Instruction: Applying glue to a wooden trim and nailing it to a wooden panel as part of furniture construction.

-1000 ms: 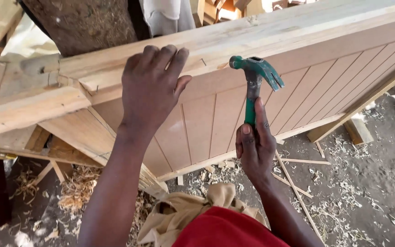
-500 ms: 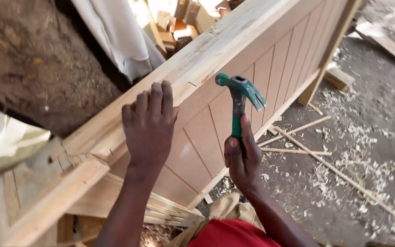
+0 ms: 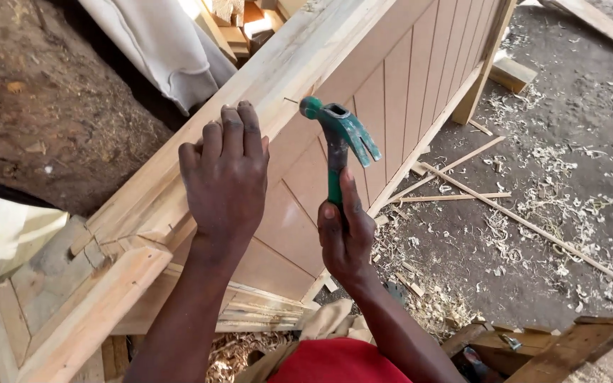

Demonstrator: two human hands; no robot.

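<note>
Left hand [image 3: 225, 174] flat, open, pressing door frame's top rail [image 3: 278, 78]. Right hand [image 3: 345, 237] clenched on green hammer [image 3: 338, 138], head beside nail [image 3: 290, 100] standing proud; driving unfinished.

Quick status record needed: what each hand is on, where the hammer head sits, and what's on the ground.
left hand: flat on the top rail of the wooden door frame
right hand: gripping the green claw hammer by its handle
hammer head: close to a small nail sticking out of the rail
panel: grooved boards set in the frame
ground: wood shavings and thin strips
</note>
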